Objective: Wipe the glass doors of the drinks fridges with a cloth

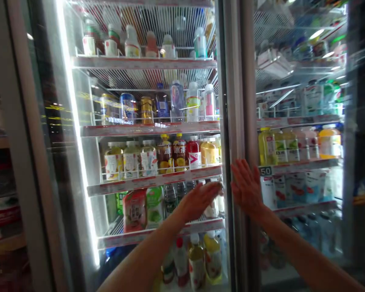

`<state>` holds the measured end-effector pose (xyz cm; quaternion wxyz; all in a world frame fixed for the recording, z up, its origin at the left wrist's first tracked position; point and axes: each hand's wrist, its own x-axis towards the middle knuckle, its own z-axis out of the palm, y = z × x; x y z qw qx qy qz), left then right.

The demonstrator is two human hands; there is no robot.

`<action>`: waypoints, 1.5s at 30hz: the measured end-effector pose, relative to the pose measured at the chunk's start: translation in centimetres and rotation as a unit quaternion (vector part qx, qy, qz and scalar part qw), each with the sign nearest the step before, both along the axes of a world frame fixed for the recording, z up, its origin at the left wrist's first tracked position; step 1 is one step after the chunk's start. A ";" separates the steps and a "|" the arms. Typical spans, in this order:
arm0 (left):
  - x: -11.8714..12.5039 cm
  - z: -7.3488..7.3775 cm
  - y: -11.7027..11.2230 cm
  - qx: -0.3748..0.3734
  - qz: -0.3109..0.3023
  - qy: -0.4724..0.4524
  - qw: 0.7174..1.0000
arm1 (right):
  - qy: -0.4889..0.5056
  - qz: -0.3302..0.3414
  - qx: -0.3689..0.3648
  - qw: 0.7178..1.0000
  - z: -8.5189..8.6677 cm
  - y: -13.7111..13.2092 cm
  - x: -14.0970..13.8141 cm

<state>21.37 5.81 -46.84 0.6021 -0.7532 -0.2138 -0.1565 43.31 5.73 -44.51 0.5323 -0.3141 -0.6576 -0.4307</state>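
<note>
A glass-fronted drinks fridge stands before me, its lit shelves full of bottles. My right hand is raised with its fingers stretched out, lying against the upright metal door frame in the middle. To its left, my left hand reaches toward the same frame, fingers extended and fingertips near the edge of the left glass door. Whether those fingertips touch the frame I cannot tell. Neither hand holds anything. Behind my left hand are dark-capped clear bottles, partly hidden.
Left-hand shelves carry juice bottles, iced tea bottles, cans and a red pouch. Behind the right door stand yellow bottles and white pouches. A small "50" sign is beside my right hand. Darker shelving stands far left.
</note>
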 end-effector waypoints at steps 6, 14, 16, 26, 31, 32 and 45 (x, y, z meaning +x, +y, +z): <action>-3.2 1.2 -0.6 -0.004 -0.024 0.099 0.995 | -0.022 0.016 -0.012 1.000 -0.6 0.1 -1.5; -10.0 2.9 -2.4 0.032 0.017 0.003 0.999 | -0.048 0.062 -0.009 0.997 -0.3 0.4 -6.4; -11.6 3.3 -3.0 0.015 0.015 0.063 0.998 | -0.066 0.074 -0.008 0.995 0.0 0.5 -7.7; -19.1 2.3 -4.8 0.025 0.076 0.013 0.997 | -0.111 0.099 -0.005 0.989 1.7 0.1 -13.2; -22.7 2.6 -5.4 0.095 0.115 -0.224 0.963 | -0.105 0.117 0.027 0.987 3.0 0.2 -15.6; -23.2 2.5 -5.4 0.113 0.124 -0.282 0.945 | -0.105 0.121 0.029 0.987 3.2 0.2 -16.1; -26.5 -1.7 -5.0 0.185 0.103 -0.535 0.818 | -0.112 0.120 0.032 0.986 3.7 1.2 -18.9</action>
